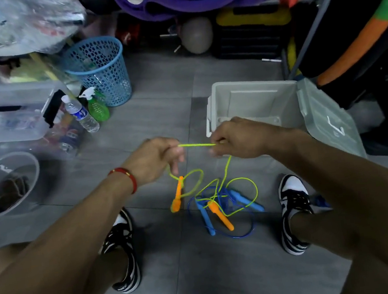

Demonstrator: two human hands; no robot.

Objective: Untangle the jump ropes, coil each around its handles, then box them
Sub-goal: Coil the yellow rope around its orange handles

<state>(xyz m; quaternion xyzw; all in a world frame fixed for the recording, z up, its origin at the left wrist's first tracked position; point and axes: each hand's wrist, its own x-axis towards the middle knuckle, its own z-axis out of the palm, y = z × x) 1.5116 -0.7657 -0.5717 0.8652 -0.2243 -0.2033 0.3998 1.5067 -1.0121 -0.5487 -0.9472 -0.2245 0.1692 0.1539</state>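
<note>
Hard to see your actual fingertips here, they're curled under and a bit blurred, but both hands are clearly pinching the thin yellow-green cord jump rope point(197, 144), a short taut stretch running between your left hand point(157, 158) and right hand point(239, 139). From your left hand the cord drops to one glossy orange plastic handle point(177, 194) dangling just below it. Below your right hand it falls into the knot on the floor, where the second orange handle point(220, 215) lies crossed over the thin blue cord jump rope point(225, 236) and its chunky light-blue plastic handles point(205, 217). Which loop goes over which, can't tell. The open grey plastic storage box point(251, 103) sits just beyond your right hand, partly hidden by it, with its frosted lid point(329, 120) off to the right.
</note>
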